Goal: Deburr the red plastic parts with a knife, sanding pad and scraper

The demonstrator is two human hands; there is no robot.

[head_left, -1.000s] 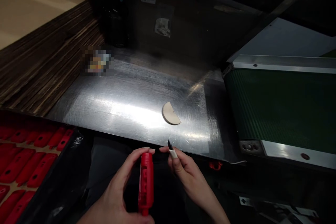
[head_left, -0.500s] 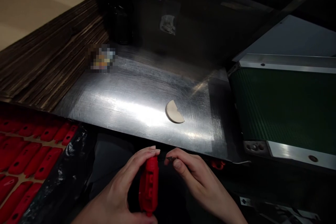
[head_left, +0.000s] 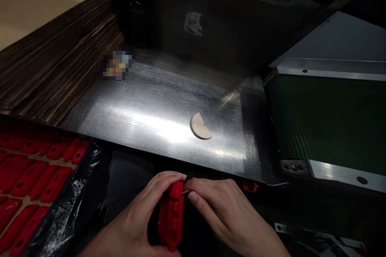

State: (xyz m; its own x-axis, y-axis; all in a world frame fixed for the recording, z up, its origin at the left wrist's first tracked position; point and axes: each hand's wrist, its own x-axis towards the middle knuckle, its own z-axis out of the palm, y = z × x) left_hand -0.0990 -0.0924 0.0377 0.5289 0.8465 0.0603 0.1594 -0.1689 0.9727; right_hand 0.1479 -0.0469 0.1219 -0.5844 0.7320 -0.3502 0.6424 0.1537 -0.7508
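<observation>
left hand [head_left: 144, 213] gripping red casing [head_left: 171, 217], right hand [head_left: 223, 213] touching, just below table edge [head_left: 181, 160]

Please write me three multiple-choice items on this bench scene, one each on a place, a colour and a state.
1. Where does the half-round tan piece lie?
A. on the metal table top
B. on the green conveyor belt
C. in the tray of red parts

2. What colour is the plastic casing in the left hand?
A. blue
B. red
C. yellow

3. How does the right hand stand?
A. flat on the table
B. spread open in the air
C. pinching a thin metal piece at the casing's top end

Answers:
1 A, the piece rests on bare metal, left of the belt.
2 B, it matches the parts in the tray.
3 C, the thumb and fingertips close on the thin piece beside the casing.
</observation>
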